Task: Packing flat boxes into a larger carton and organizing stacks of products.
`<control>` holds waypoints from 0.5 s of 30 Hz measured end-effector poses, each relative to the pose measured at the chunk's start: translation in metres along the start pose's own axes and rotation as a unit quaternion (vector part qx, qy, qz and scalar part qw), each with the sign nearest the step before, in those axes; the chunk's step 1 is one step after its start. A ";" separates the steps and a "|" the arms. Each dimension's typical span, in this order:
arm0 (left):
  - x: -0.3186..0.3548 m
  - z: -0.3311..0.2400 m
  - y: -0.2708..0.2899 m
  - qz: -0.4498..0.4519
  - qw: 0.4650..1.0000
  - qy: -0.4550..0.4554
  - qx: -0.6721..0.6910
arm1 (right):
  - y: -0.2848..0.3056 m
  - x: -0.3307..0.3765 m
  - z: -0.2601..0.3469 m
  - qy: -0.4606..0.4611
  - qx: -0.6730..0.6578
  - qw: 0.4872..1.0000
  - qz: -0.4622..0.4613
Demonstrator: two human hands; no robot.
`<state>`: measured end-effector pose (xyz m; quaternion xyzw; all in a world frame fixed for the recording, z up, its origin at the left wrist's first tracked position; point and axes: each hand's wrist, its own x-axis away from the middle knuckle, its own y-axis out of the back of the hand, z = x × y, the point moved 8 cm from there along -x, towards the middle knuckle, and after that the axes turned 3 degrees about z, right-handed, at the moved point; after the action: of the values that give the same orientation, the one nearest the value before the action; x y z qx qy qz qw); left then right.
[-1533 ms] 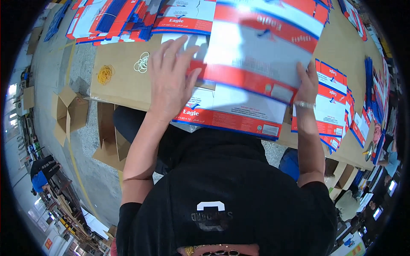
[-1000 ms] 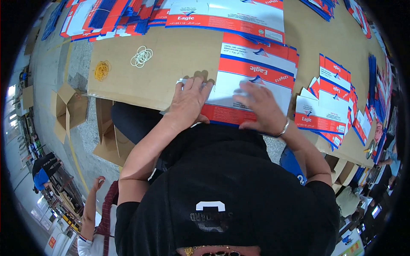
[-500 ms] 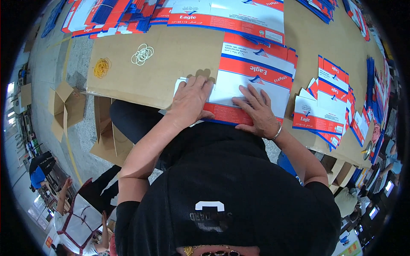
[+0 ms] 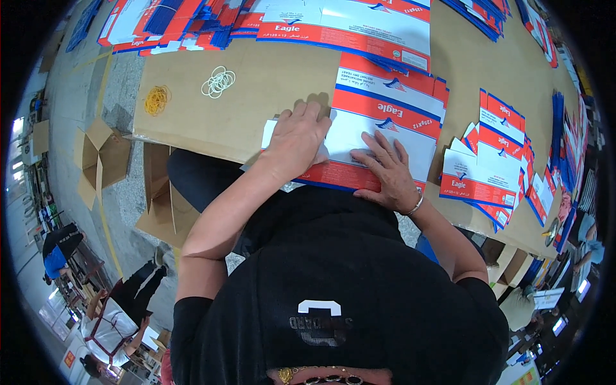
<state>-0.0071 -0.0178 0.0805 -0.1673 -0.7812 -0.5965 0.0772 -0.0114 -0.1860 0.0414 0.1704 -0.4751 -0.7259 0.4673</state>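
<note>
A flat red, white and blue printed carton blank lies before me at the front of the table, over other blanks that show at its right and far edges. My left hand rests across its left end, fingers close together and slightly bent, the thumb along the carton. A small white flap sticks out to the left from under that hand. On the carton's white and red panels my right hand lies flat with its fingers spread. What is under my left palm is hidden.
Yellow rubber bands and white rubber bands lie on the brown table. Stacked blanks fill the far side; a loose pile is at right. An open cardboard box stands left on the floor. People are at lower left.
My left hand has shifted slightly right over the carton's left end, its thumb now along the carton. My right hand stays in place. A person at lower left has moved.
</note>
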 end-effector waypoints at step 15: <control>0.005 -0.002 -0.005 0.021 0.999 -0.025 -0.017 | -0.001 0.003 -0.001 -0.006 0.003 1.000 0.001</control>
<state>-0.0142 -0.0198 0.0777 -0.2002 -0.7689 -0.6035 0.0676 -0.0131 -0.1885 0.0406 0.1674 -0.4803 -0.7246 0.4650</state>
